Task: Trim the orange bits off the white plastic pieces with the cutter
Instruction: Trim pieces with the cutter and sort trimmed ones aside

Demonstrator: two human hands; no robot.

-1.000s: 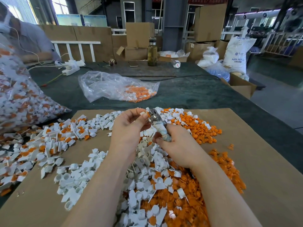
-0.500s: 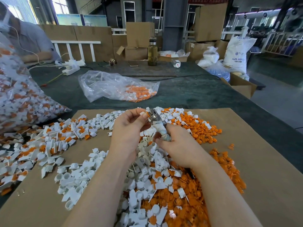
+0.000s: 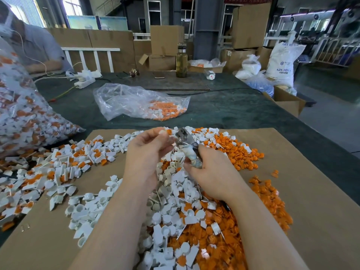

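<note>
Now piece (image 3: 165, 131) off cutter (image 3: 184, 137).

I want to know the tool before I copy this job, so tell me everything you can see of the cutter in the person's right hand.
The cutter is a small hand nipper with a grey metal head and a handle wrapped in pale, worn tape. The right hand grips the handle, head pointing up and away. Its tip sits beside the white piece with an orange bit pinched by the left hand. Whether the blades are closed cannot be told.

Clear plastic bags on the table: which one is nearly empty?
The crumpled clear plastic bag lying flat mid-table on the green cloth, with only a small orange heap inside. The clear plastic bag at the left edge bulges with white-and-orange pieces.
</note>
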